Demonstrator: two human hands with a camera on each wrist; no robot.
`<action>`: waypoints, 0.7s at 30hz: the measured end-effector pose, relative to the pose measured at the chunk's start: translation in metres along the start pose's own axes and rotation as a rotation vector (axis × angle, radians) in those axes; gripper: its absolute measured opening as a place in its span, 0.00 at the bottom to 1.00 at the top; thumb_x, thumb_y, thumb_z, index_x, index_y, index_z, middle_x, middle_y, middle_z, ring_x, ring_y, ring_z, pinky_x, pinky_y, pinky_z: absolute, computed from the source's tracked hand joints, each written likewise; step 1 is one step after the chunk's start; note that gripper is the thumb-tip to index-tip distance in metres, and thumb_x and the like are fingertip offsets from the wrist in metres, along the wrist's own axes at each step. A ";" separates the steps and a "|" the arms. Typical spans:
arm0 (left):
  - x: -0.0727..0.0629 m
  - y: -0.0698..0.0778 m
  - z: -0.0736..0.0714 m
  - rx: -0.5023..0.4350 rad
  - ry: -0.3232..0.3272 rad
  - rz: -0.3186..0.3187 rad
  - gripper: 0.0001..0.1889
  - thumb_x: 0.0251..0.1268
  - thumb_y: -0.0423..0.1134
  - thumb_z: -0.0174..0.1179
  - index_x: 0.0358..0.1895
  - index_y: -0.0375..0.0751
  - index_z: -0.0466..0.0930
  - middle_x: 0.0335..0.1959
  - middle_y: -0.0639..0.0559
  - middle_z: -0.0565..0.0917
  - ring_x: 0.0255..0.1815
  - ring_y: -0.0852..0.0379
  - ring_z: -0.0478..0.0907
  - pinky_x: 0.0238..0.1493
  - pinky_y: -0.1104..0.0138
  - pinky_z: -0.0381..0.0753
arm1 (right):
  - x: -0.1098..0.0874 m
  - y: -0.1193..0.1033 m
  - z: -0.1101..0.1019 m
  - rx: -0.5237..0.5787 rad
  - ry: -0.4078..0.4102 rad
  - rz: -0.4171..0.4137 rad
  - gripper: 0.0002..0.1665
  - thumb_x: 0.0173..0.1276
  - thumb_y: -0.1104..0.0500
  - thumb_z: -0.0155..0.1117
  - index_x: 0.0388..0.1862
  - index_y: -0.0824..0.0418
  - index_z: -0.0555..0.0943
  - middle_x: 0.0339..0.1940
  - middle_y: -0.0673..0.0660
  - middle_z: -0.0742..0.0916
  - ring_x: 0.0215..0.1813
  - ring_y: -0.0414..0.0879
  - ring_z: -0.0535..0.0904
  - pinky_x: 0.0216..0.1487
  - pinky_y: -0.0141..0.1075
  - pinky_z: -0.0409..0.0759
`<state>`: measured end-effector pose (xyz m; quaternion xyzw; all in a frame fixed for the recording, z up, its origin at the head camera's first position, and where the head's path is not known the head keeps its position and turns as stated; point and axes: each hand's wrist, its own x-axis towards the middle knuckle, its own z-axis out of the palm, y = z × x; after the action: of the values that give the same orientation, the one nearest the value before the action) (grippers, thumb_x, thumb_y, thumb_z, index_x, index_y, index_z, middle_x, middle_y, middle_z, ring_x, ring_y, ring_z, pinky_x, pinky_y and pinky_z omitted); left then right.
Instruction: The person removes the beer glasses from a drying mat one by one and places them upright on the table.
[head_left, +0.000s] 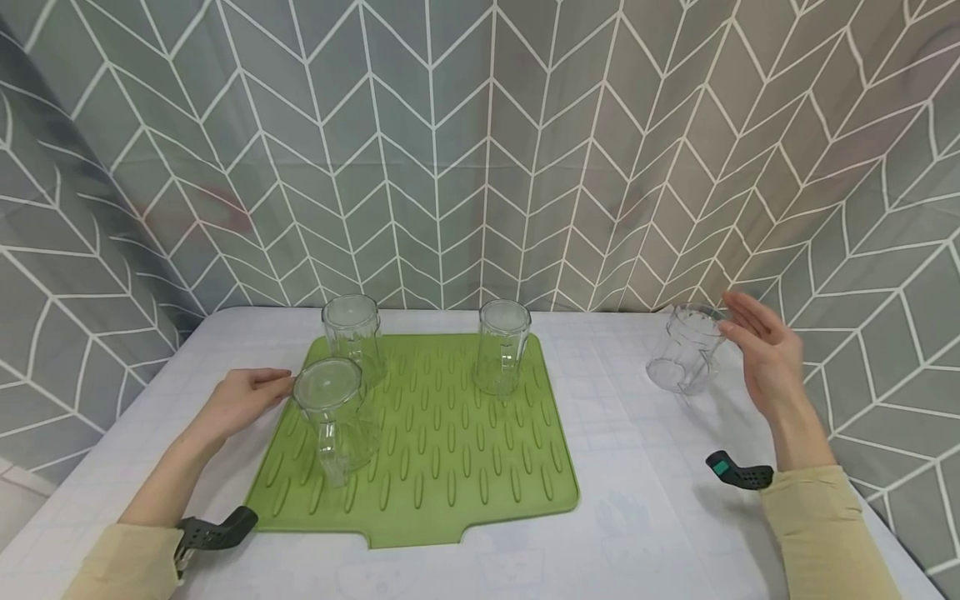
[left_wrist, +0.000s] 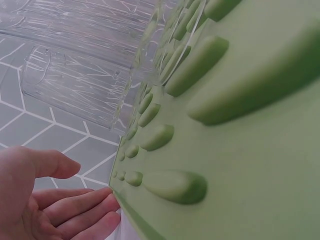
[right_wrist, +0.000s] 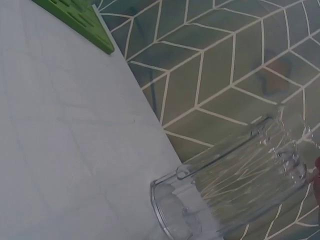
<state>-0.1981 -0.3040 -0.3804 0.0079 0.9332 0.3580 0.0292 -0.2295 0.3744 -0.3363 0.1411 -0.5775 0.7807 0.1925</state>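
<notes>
My left hand (head_left: 243, 400) lies beside the left edge of the green ribbed mat (head_left: 442, 521), fingers loosely extended and holding nothing. In the left wrist view, its fingertips are right at the mat's edge. The nearest thing on the mat is a clear glass mug (head_left: 330, 400), its handle facing me. My right hand (head_left: 768, 354) is at the right side of another clear glass mug (head_left: 682, 354) on the white cloth, thumb and fingertips close to its upper edge. In the right wrist view, only a reddish bit of fingertip (right_wrist: 317, 185) shows beside that mug.
Two more clear glass mugs stand on the mat, one at the back left (head_left: 352, 329) and one at the back right (head_left: 504, 346). A patterned grey curtain (head_left: 465, 167) hangs behind and beside the white-covered table (head_left: 615, 467).
</notes>
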 end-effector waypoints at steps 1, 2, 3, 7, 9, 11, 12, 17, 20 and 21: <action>0.000 0.000 0.000 0.001 -0.001 -0.001 0.32 0.80 0.50 0.46 0.65 0.18 0.68 0.61 0.23 0.76 0.60 0.31 0.78 0.57 0.45 0.83 | 0.000 -0.001 0.002 -0.015 0.006 0.001 0.31 0.68 0.79 0.57 0.71 0.70 0.70 0.65 0.54 0.82 0.71 0.43 0.70 0.68 0.24 0.70; 0.001 0.000 0.000 0.003 -0.001 -0.004 0.32 0.80 0.51 0.46 0.65 0.19 0.68 0.61 0.24 0.76 0.60 0.31 0.78 0.57 0.44 0.83 | 0.000 -0.003 0.005 -0.023 0.011 0.002 0.32 0.68 0.78 0.57 0.71 0.69 0.70 0.65 0.54 0.81 0.71 0.43 0.70 0.69 0.24 0.69; 0.001 -0.001 0.000 0.004 -0.002 -0.006 0.33 0.80 0.51 0.46 0.65 0.19 0.68 0.61 0.24 0.76 0.60 0.31 0.78 0.57 0.44 0.83 | 0.000 -0.004 0.008 -0.035 0.015 0.001 0.32 0.68 0.78 0.58 0.71 0.69 0.70 0.66 0.53 0.81 0.71 0.43 0.69 0.71 0.25 0.67; 0.001 0.000 -0.001 0.006 -0.004 -0.010 0.33 0.80 0.52 0.46 0.66 0.19 0.68 0.61 0.24 0.76 0.60 0.31 0.78 0.58 0.42 0.81 | 0.000 -0.007 0.018 -0.064 0.012 -0.018 0.32 0.67 0.78 0.59 0.71 0.70 0.70 0.66 0.53 0.81 0.72 0.44 0.68 0.74 0.26 0.63; 0.001 0.000 -0.001 0.006 -0.004 -0.011 0.33 0.80 0.52 0.46 0.66 0.19 0.68 0.61 0.24 0.76 0.60 0.31 0.78 0.58 0.42 0.81 | 0.000 -0.008 0.023 -0.074 0.005 -0.032 0.32 0.66 0.79 0.59 0.70 0.71 0.69 0.65 0.54 0.82 0.72 0.46 0.68 0.75 0.27 0.63; 0.001 0.001 -0.001 0.005 -0.006 -0.013 0.33 0.80 0.52 0.46 0.66 0.19 0.68 0.61 0.24 0.76 0.60 0.30 0.77 0.59 0.42 0.81 | -0.001 -0.009 0.028 -0.104 -0.004 -0.036 0.33 0.66 0.79 0.60 0.70 0.72 0.69 0.64 0.53 0.82 0.72 0.45 0.68 0.75 0.26 0.62; 0.001 0.001 -0.001 0.005 -0.007 -0.014 0.33 0.80 0.52 0.46 0.66 0.19 0.68 0.61 0.24 0.76 0.60 0.30 0.77 0.59 0.42 0.81 | -0.001 -0.010 0.030 -0.117 -0.006 -0.037 0.33 0.66 0.78 0.60 0.70 0.71 0.69 0.64 0.53 0.82 0.72 0.45 0.68 0.76 0.27 0.62; 0.000 0.001 -0.001 0.009 -0.013 -0.020 0.33 0.80 0.52 0.46 0.66 0.19 0.67 0.63 0.23 0.74 0.61 0.30 0.76 0.59 0.41 0.80 | -0.003 -0.011 0.040 -0.160 -0.016 -0.042 0.33 0.66 0.77 0.62 0.70 0.69 0.70 0.65 0.52 0.82 0.72 0.43 0.69 0.77 0.27 0.62; 0.000 0.001 0.000 0.011 -0.012 -0.020 0.33 0.80 0.52 0.46 0.66 0.19 0.67 0.63 0.23 0.74 0.61 0.29 0.76 0.59 0.41 0.80 | -0.003 -0.011 0.045 -0.165 -0.031 -0.058 0.32 0.66 0.77 0.62 0.70 0.70 0.71 0.65 0.53 0.81 0.72 0.43 0.69 0.78 0.29 0.60; 0.000 0.001 0.000 0.011 -0.011 -0.019 0.33 0.80 0.52 0.46 0.66 0.19 0.67 0.63 0.23 0.74 0.61 0.29 0.76 0.59 0.41 0.80 | -0.004 -0.011 0.047 -0.168 -0.039 -0.061 0.32 0.66 0.77 0.62 0.70 0.70 0.71 0.65 0.53 0.81 0.72 0.43 0.69 0.78 0.29 0.60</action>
<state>-0.1983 -0.3038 -0.3796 0.0011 0.9351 0.3525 0.0379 -0.2212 0.3321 -0.3146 0.1571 -0.6400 0.7205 0.2160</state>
